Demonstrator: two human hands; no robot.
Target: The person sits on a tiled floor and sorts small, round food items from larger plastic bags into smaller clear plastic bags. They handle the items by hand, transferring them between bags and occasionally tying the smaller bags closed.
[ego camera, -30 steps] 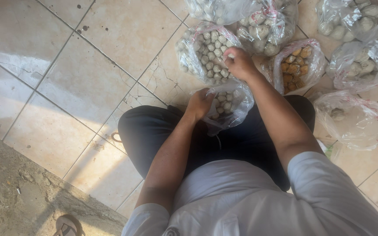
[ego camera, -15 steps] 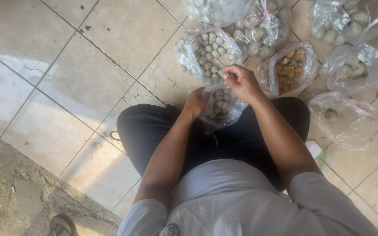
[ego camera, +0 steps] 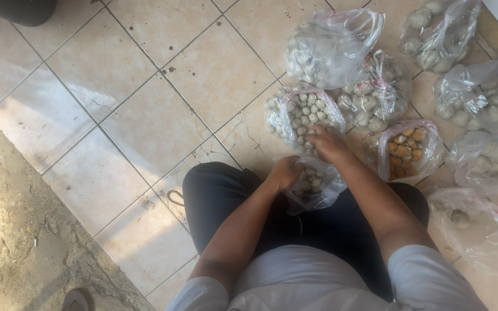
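Observation:
I squat on a tiled floor. My left hand (ego camera: 285,171) grips the rim of a small clear plastic bag (ego camera: 316,185) that holds a few pale round balls and rests on my lap. My right hand (ego camera: 325,141) reaches into a larger open bag of small pale balls (ego camera: 298,110) on the floor just ahead, fingers curled among the balls. Whether it holds any of them is hidden.
Several more clear bags lie around: larger pale balls (ego camera: 376,95), brown fried pieces (ego camera: 406,151), another bag at the top (ego camera: 327,49), others at the right (ego camera: 479,103), a nearly empty bag (ego camera: 479,227). Rough concrete (ego camera: 18,230) borders the tiles on the left.
My right hand has moved from above the small bag forward into the larger bag of small balls. My left hand keeps hold of the small bag. The camera shifted, showing more bags.

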